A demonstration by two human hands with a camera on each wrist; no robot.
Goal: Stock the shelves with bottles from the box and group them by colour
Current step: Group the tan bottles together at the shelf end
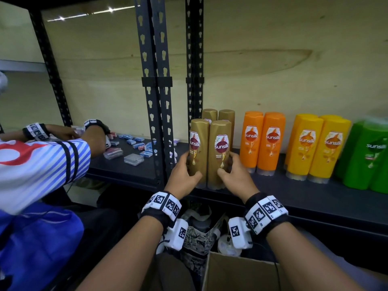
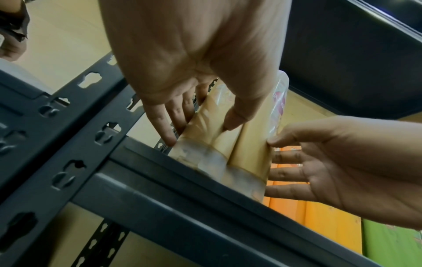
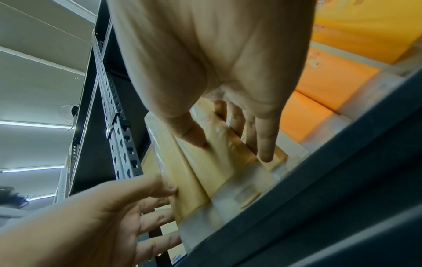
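Note:
Two gold bottles (image 1: 198,152) (image 1: 219,154) stand side by side at the front edge of the dark shelf (image 1: 294,198), just right of the upright post. My left hand (image 1: 192,166) grips the left one, thumb on its front and fingers along its left side. My right hand (image 1: 228,166) grips the right one the same way from the right. Two more gold bottles (image 1: 218,116) stand behind them. The left wrist view shows my left hand (image 2: 194,117) on the gold pair (image 2: 251,144). The right wrist view shows my right hand (image 3: 228,135) on the gold pair (image 3: 200,171).
Orange bottles (image 1: 262,143), yellow bottles (image 1: 315,148) and green bottles (image 1: 369,156) stand in groups to the right. A cardboard box (image 1: 241,274) sits below my wrists. Black posts (image 1: 155,101) border the bay. Another person's arm (image 1: 42,160) reaches over small boxes (image 1: 134,143) on the left.

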